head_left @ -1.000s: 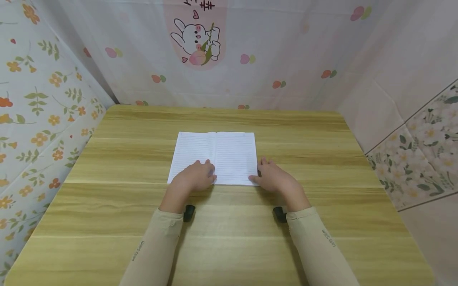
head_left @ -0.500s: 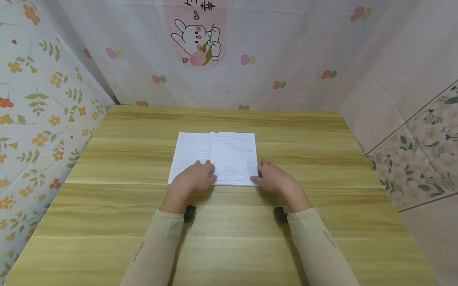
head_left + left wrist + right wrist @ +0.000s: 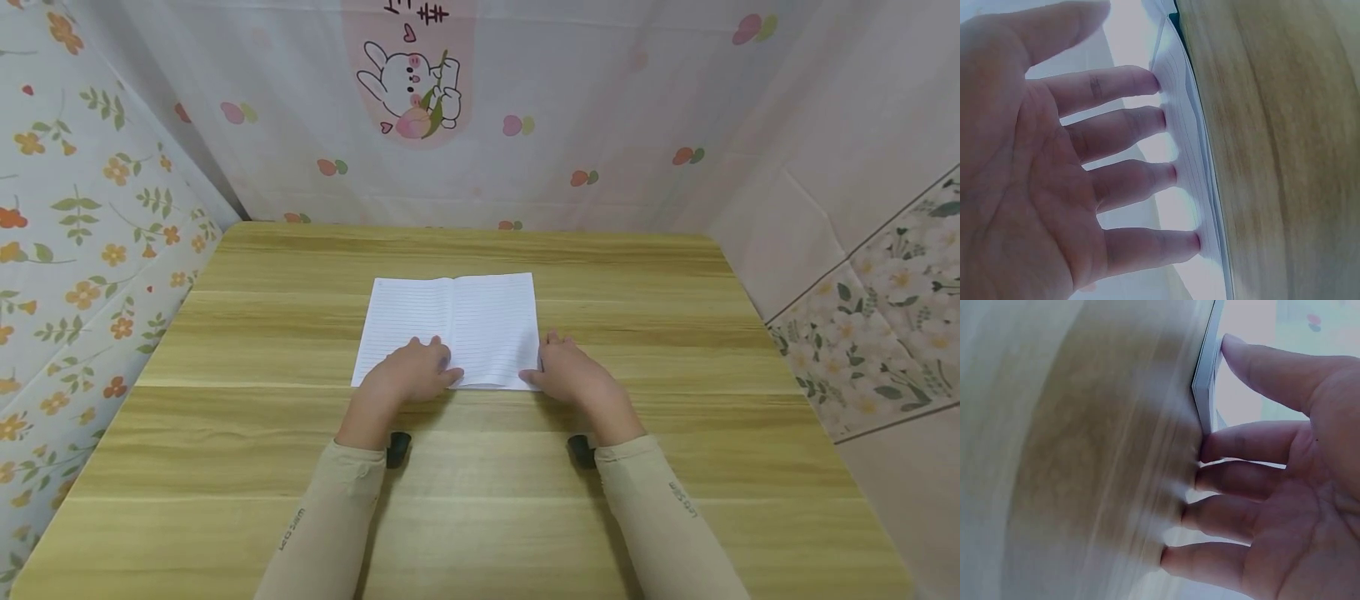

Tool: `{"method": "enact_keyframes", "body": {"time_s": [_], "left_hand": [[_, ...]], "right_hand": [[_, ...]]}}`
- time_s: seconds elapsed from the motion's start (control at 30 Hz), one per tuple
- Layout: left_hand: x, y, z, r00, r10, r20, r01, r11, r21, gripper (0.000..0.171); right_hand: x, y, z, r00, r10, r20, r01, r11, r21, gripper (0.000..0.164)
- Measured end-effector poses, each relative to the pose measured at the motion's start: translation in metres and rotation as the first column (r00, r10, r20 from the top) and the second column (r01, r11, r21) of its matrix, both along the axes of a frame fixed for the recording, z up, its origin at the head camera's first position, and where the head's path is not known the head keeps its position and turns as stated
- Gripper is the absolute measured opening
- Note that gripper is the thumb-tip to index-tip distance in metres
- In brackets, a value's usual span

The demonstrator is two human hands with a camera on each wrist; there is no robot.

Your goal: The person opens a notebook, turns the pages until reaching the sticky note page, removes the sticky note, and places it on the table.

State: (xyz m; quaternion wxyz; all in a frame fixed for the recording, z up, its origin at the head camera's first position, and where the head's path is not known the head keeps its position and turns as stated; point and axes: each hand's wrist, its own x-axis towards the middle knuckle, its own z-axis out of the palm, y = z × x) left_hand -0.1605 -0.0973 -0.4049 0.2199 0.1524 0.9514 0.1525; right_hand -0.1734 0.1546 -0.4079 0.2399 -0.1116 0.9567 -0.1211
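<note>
A notebook (image 3: 491, 325) with ruled white pages lies spread flat on the wooden table. My left hand (image 3: 408, 371) rests its fingertips on the left page beside the centre fold, fingers straight and spread in the left wrist view. At the lower right corner, my right hand (image 3: 573, 371) has its thumb (image 3: 1244, 359) on the right page. Its other fingers reach down past the notebook's side edge to the tabletop, extended rather than curled. The right page bulges a little, with a ripple along its lower edge.
The wooden table (image 3: 480, 517) has rounded far corners. Behind it hangs a white curtain (image 3: 555, 100) with a rabbit print. A floral cloth (image 3: 90, 233) borders the left, tiles (image 3: 885, 317) the right. A dark wrist-camera piece (image 3: 398, 449) shows at the left wrist.
The right page has lifted slightly, its top right corner higher and its lower edge rippled. My right hand has shifted slightly left; my left thumb reaches slightly further right.
</note>
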Motion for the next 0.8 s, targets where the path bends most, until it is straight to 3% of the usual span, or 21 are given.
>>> {"method": "enact_keyframes", "body": {"time_s": [0.3,0.53,0.8], "left_hand": [[0.002,0.006,-0.003,0.999,0.048,-0.022,-0.049,0.999,-0.018,0.068],[0.008,0.018,-0.002,0.995,0.081,-0.066,-0.084,0.996,-0.043,0.081],[0.012,0.028,-0.006,0.988,0.109,-0.109,-0.120,0.988,-0.095,0.078]], "right_hand": [[-0.003,-0.008,0.000,0.999,-0.022,-0.024,0.024,0.999,0.048,0.071],[-0.004,-0.011,0.000,0.998,0.027,-0.057,-0.022,0.997,0.080,0.067],[-0.004,-0.012,0.000,0.998,0.019,-0.067,-0.014,0.997,0.076,0.066]]}}
